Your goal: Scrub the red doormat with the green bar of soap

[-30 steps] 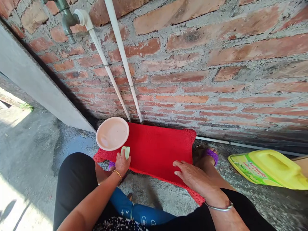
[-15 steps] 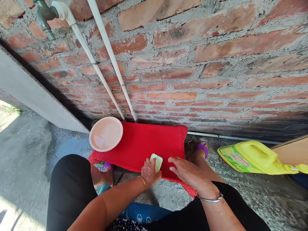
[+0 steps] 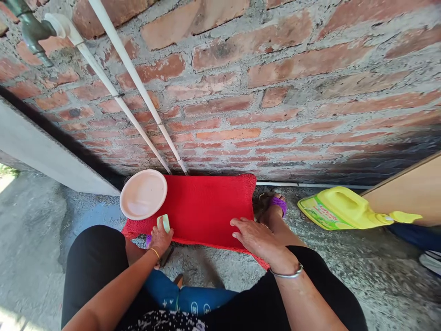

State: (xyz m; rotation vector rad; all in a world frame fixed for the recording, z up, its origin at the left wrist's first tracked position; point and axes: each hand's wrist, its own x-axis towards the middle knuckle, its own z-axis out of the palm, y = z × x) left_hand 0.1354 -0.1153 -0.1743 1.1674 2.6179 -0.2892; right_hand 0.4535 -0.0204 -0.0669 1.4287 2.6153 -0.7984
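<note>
A red cloth (image 3: 206, 207) with a textured edge lies spread over a low surface against the wall. My left hand (image 3: 161, 240) is closed around a pale green bar of soap (image 3: 164, 223), at the cloth's near left part. Just beyond the soap, a pale pink basin (image 3: 143, 195) rests on the cloth's left end. It seems to hold some water. Toward the near right edge of the cloth, my right hand (image 3: 253, 234) has its fingers stretched out and holds nothing. Its fingertips are at the cloth; firm contact is hard to tell.
A brick wall (image 3: 220, 110) rises behind, with white pipes (image 3: 138, 82) and a tap (image 3: 34, 34) at upper left. A grey slab (image 3: 51, 142) leans at left. On the right, a yellow detergent bottle (image 3: 337, 209) lies near a tan board (image 3: 406, 193).
My left hand has carried the soap leftward over the cloth, close to the basin. My right hand stays near the cloth's right side. The view has shifted slightly to the right.
</note>
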